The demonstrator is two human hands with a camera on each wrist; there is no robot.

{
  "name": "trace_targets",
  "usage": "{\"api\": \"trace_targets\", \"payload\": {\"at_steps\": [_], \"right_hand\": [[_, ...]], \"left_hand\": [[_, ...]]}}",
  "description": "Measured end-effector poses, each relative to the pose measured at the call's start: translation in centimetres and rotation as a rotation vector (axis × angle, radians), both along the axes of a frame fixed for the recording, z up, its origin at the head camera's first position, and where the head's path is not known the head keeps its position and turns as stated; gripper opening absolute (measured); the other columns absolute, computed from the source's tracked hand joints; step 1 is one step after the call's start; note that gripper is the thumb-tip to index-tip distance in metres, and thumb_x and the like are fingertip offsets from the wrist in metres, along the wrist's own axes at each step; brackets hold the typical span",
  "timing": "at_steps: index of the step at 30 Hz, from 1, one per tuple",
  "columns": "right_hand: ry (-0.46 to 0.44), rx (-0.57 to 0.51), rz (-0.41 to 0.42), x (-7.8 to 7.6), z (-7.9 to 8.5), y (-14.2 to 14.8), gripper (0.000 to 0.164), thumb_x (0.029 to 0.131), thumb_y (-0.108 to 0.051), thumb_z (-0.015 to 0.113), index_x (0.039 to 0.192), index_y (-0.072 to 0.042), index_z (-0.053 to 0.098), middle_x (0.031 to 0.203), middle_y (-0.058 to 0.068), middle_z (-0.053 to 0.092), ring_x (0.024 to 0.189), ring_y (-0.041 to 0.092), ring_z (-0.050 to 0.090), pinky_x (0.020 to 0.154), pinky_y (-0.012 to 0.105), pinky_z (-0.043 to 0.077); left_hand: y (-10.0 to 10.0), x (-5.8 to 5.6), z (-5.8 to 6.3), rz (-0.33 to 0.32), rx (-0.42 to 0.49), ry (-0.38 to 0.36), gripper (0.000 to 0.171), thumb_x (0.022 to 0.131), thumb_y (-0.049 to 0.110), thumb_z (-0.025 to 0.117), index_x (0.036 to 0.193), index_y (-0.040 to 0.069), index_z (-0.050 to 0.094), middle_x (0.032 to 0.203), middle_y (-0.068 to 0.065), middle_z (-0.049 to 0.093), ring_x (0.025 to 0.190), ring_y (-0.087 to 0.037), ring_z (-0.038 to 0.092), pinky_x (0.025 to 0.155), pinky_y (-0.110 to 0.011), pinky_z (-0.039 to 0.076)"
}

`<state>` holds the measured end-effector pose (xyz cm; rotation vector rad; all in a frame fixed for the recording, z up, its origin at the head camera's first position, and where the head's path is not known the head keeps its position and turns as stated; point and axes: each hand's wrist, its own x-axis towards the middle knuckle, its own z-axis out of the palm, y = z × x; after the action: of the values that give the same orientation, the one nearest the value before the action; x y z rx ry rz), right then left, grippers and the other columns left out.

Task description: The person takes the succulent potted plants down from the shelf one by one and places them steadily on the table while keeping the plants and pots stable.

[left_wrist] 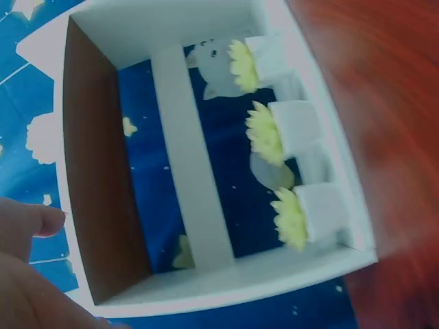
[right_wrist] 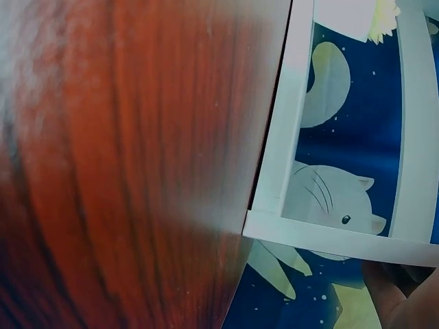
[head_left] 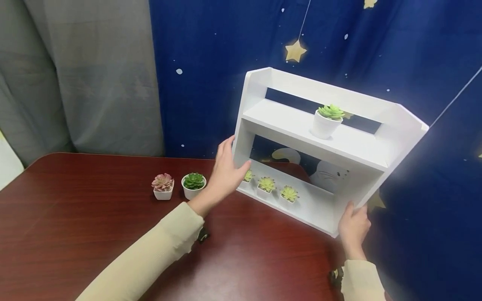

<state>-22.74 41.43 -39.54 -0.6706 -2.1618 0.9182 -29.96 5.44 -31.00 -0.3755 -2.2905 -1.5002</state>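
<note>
A white two-tier shelf [head_left: 361,142] stands angled at the right of the table. My left hand [head_left: 227,169] lies along its left side panel, fingers fairly straight on the outside and thumb spread in front. Low on the right side panel, my right hand [head_left: 354,225] grips the shelf with curled fingers. On the upper tier is a white round pot with a green succulent [head_left: 326,122]. Several small potted yellow-green succulents [left_wrist: 302,127] line the lower tier; in the head view my left thumb is near the leftmost one.
Left of the shelf, a pink succulent in a square white pot [head_left: 163,187] and a dark green succulent in a round pot [head_left: 193,185] sit on the reddish-brown table [head_left: 94,234]. Behind hang a blue star-patterned curtain [head_left: 211,83] and a grey curtain [head_left: 101,75].
</note>
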Motion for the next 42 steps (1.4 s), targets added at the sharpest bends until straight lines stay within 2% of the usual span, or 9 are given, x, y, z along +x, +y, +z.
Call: {"api": "trace_targets", "payload": {"at_steps": [10, 16, 20, 24, 27, 30, 34, 38, 42], "right_hand": [[-0.006, -0.011, 0.002, 0.2, -0.7, 0.7, 0.057, 0.107, -0.039, 0.034, 0.138, 0.007, 0.043, 0.119, 0.043, 0.055, 0.119, 0.062, 0.048, 0.102, 0.07, 0.037], [0.002, -0.014, 0.004, 0.3, -0.3, 0.7, 0.056, 0.107, -0.039, 0.034, 0.14, 0.005, 0.043, 0.121, 0.042, 0.055, 0.12, 0.061, 0.048, 0.101, 0.069, 0.036], [0.013, 0.0, 0.009, 0.2, -0.2, 0.5, 0.055, 0.107, -0.038, 0.034, 0.14, 0.004, 0.043, 0.121, 0.042, 0.055, 0.119, 0.061, 0.048, 0.101, 0.069, 0.037], [0.016, 0.01, 0.008, 0.1, -0.1, 0.4, 0.054, 0.107, -0.037, 0.034, 0.14, 0.005, 0.044, 0.12, 0.042, 0.055, 0.118, 0.062, 0.048, 0.1, 0.069, 0.036], [0.012, 0.01, 0.015, -0.1, 0.0, 0.2, 0.054, 0.106, -0.037, 0.034, 0.139, 0.005, 0.044, 0.119, 0.042, 0.055, 0.117, 0.062, 0.048, 0.1, 0.069, 0.037], [0.006, 0.007, 0.02, -0.3, 0.0, 0.0, 0.054, 0.106, -0.037, 0.034, 0.137, 0.006, 0.044, 0.117, 0.042, 0.056, 0.116, 0.062, 0.049, 0.099, 0.069, 0.038], [-0.005, 0.0, 0.005, -0.3, -0.1, 0.1, 0.054, 0.106, -0.039, 0.035, 0.133, 0.007, 0.046, 0.114, 0.041, 0.056, 0.116, 0.062, 0.049, 0.1, 0.069, 0.037], [-0.018, -0.005, -0.002, 0.0, -0.2, 0.2, 0.053, 0.106, -0.038, 0.034, 0.131, 0.007, 0.046, 0.111, 0.041, 0.056, 0.116, 0.062, 0.049, 0.098, 0.069, 0.037], [-0.016, -0.001, 0.006, 0.0, -0.2, -0.1, 0.053, 0.106, -0.038, 0.034, 0.131, 0.007, 0.046, 0.112, 0.041, 0.056, 0.115, 0.062, 0.049, 0.097, 0.069, 0.038]], "left_hand": [[4.8, -1.0, 4.3, -0.09, -0.014, 0.191, 0.065, 0.092, 0.019, 0.067, 0.151, 0.011, 0.041, 0.156, -0.01, 0.041, 0.146, -0.023, 0.042, 0.12, -0.04, 0.037], [7.0, -1.3, 6.8, -0.098, -0.254, 0.368, 0.067, 0.095, 0.027, 0.066, 0.153, 0.009, 0.038, 0.158, -0.009, 0.04, 0.146, -0.02, 0.041, 0.119, -0.034, 0.039], [8.4, -1.6, 8.9, -0.08, -0.459, 0.418, 0.072, 0.098, 0.04, 0.06, 0.155, 0.006, 0.034, 0.16, -0.008, 0.04, 0.152, -0.02, 0.034, 0.128, -0.031, 0.023], [9.8, -1.9, 10.8, -0.06, -0.624, 0.326, 0.083, 0.098, 0.056, 0.052, 0.159, 0.006, 0.026, 0.164, -0.007, 0.036, 0.155, -0.02, 0.028, 0.13, -0.033, 0.016], [10.5, -2.4, 12.0, -0.082, -0.65, 0.185, 0.093, 0.096, 0.066, 0.05, 0.16, 0.007, 0.021, 0.164, -0.007, 0.035, 0.154, -0.018, 0.031, 0.128, -0.032, 0.021], [10.8, -2.9, 12.6, -0.15, -0.583, 0.037, 0.101, 0.091, 0.073, 0.051, 0.161, 0.008, 0.019, 0.165, -0.005, 0.034, 0.152, -0.016, 0.034, 0.125, -0.03, 0.029], [11.6, -3.3, 12.5, -0.267, -0.394, -0.099, 0.104, 0.086, 0.072, 0.06, 0.161, 0.009, 0.023, 0.165, -0.003, 0.034, 0.15, -0.015, 0.038, 0.12, -0.029, 0.037], [12.7, -3.2, 12.3, -0.325, -0.271, -0.155, 0.106, 0.084, 0.067, 0.067, 0.16, 0.009, 0.025, 0.164, -0.004, 0.036, 0.148, -0.016, 0.041, 0.118, -0.03, 0.039], [13.5, -3.1, 12.5, -0.3, -0.232, -0.172, 0.107, 0.082, 0.064, 0.072, 0.161, 0.01, 0.024, 0.164, -0.003, 0.036, 0.148, -0.015, 0.041, 0.118, -0.029, 0.039]]}}
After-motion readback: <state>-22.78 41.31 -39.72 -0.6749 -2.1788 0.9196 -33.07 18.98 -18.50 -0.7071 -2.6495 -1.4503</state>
